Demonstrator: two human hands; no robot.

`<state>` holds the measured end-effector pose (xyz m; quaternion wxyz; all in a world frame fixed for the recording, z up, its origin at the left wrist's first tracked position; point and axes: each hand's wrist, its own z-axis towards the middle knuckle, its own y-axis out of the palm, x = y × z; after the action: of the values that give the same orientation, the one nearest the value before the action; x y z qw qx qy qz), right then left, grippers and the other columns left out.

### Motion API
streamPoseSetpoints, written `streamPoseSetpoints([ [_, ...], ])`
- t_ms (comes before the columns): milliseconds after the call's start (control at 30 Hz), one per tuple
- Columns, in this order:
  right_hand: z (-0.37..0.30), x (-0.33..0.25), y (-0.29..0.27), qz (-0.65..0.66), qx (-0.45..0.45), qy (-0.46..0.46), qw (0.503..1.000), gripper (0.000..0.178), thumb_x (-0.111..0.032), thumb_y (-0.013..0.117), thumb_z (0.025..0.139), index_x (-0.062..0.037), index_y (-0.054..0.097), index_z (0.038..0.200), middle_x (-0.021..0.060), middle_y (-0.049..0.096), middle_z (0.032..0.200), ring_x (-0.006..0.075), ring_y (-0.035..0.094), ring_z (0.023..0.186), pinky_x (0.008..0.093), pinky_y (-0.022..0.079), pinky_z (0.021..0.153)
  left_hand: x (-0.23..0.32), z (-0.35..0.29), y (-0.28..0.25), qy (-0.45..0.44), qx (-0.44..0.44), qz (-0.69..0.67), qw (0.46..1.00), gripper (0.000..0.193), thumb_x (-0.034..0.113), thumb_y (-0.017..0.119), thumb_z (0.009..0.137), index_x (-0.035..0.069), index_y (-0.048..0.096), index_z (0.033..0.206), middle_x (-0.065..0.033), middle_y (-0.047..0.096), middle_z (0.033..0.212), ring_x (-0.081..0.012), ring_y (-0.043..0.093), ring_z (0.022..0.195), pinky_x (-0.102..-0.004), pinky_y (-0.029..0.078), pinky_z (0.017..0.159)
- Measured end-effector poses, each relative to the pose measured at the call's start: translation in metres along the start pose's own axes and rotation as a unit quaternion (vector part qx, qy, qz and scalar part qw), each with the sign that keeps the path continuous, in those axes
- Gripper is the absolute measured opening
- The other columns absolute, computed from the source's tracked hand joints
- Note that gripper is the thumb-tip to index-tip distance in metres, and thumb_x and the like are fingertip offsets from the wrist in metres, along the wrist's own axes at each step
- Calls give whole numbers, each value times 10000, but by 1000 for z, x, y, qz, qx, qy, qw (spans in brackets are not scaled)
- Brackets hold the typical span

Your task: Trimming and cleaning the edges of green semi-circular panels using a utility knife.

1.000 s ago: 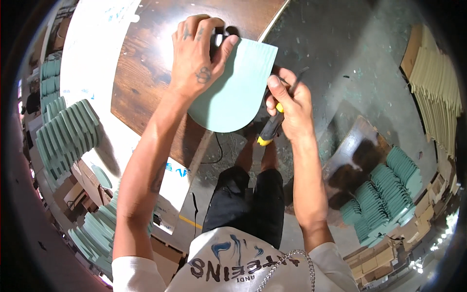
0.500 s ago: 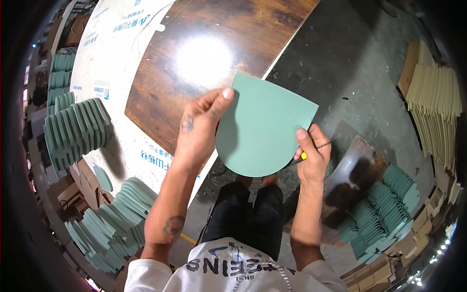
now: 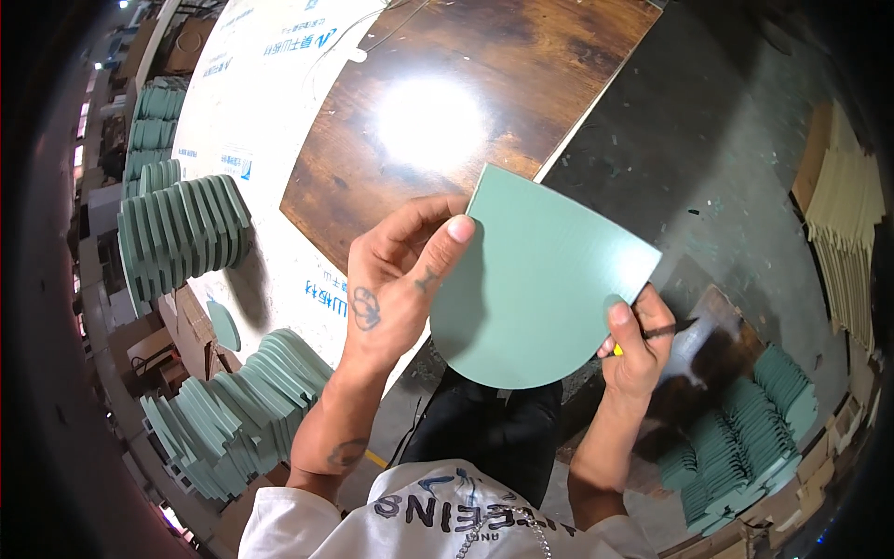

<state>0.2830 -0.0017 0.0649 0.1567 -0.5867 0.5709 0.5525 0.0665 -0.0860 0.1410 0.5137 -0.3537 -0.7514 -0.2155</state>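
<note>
A pale green board [image 3: 545, 289], straight along the top and rounded at the bottom, is held up flat and slightly tilted before me. My left hand [image 3: 396, 275] grips its left edge, thumb on the face and fingers behind. At the lower right edge my right hand [image 3: 638, 345] pinches the board, thumb on the face. A thin dark tool with a yellow part [image 3: 617, 350] is also tucked in my right hand; its kind is not clear. Beyond the board lies a glossy brown wood-grain panel [image 3: 354, 154] on a white printed sheet [image 3: 228, 112].
Stacks of similar green boards stand at left [image 3: 182, 228] and lower left [image 3: 237, 410]. One loose green piece [image 3: 223, 324] lies between them. More green stacks [image 3: 736, 433] sit on a brown board at lower right. Tan sheets [image 3: 843, 224] are piled at the far right on the grey floor [image 3: 736, 158].
The board and both hands have moved right and lower in the picture, nearer to me. The surroundings have shifted right in the view as well. Both hands keep their hold.
</note>
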Motion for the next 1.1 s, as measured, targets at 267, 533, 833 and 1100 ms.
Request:
streamPoseSetpoints([
  [267, -32, -4, 13, -91, 19, -65, 994, 257, -117, 749, 929, 87, 658, 1055, 74, 683, 860, 78, 535, 592, 206, 425, 527, -10, -5, -2, 51, 19, 11, 998, 275, 246, 680, 1034, -22, 723, 1072, -22, 714, 927, -85, 626, 864, -240, 489, 792],
  [533, -47, 33, 60, -37, 50, -34, 997, 246, -94, 600, 1014, 37, 603, 1222, 42, 635, 875, 76, 508, 564, 219, 407, 517, -46, -30, -10, -90, 136, -155, 974, 625, 415, 741, 936, 9, 572, 1381, -158, 629, 1308, -246, 642, 1153, -389, 522, 996],
  [833, -148, 86, -57, 260, -58, 370, 890, 695, -285, 643, 1022, -56, 299, 1580, 188, 656, 1081, 115, 549, 576, 216, 421, 521, 3, 185, -84, 158, -244, 389, 874, 404, 447, 724, 942, 113, 774, 1164, -135, 762, 1014, -250, 722, 914, -420, 591, 804],
  [1100, -254, 94, -44, 113, 15, 328, 938, 893, -245, 727, 939, -112, 170, 1625, 135, 646, 988, 144, 621, 656, 267, 525, 583, -12, 222, -28, 366, -110, 575, 724, 521, 460, 761, 913, 74, 682, 1253, -202, 590, 1276, -376, 569, 1223, -480, 514, 966],
])
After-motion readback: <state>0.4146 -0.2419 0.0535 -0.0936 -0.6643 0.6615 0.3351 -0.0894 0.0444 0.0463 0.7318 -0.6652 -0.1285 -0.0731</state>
